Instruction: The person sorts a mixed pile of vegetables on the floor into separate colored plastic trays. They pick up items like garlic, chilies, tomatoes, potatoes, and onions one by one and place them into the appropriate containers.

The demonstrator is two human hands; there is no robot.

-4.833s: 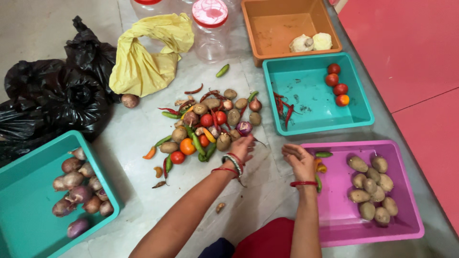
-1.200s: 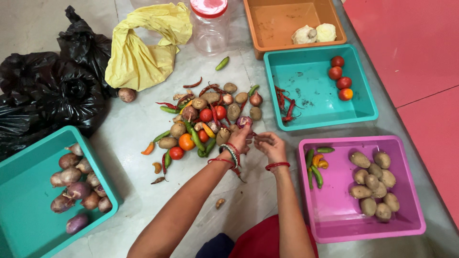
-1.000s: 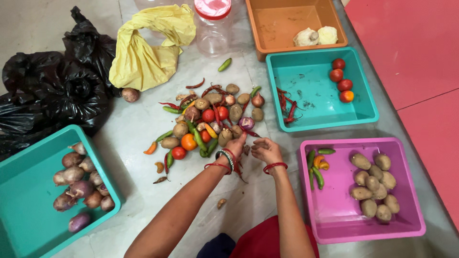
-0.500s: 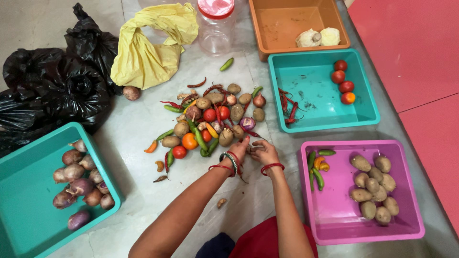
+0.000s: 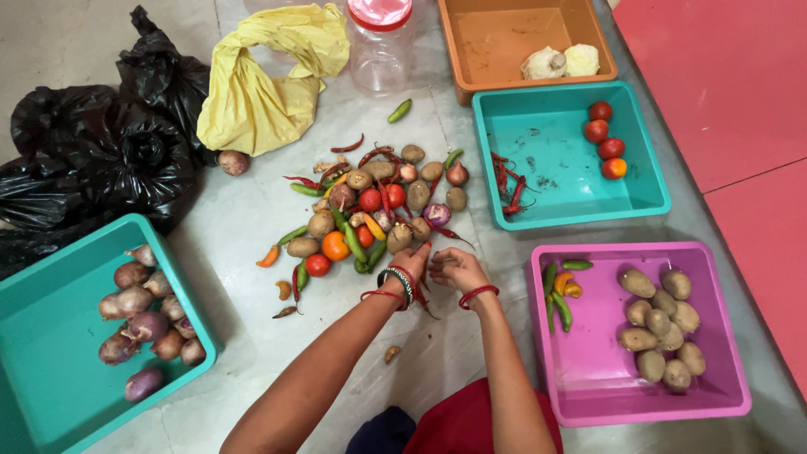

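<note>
Mixed vegetable pile (image 5: 370,210) is seen on the grey floor, left of the teal tray (image 5: 563,202) with tomatoes and red chillies. At the pile's near edge, left hand (image 5: 409,262) is laid with fingers curled down; whether anything is gripped cannot be told. Right hand (image 5: 456,269) is placed just beside it, fingers bent loosely, contents hidden. Pink tray (image 5: 588,395) with potatoes and green chillies sits right of the pile.
</note>
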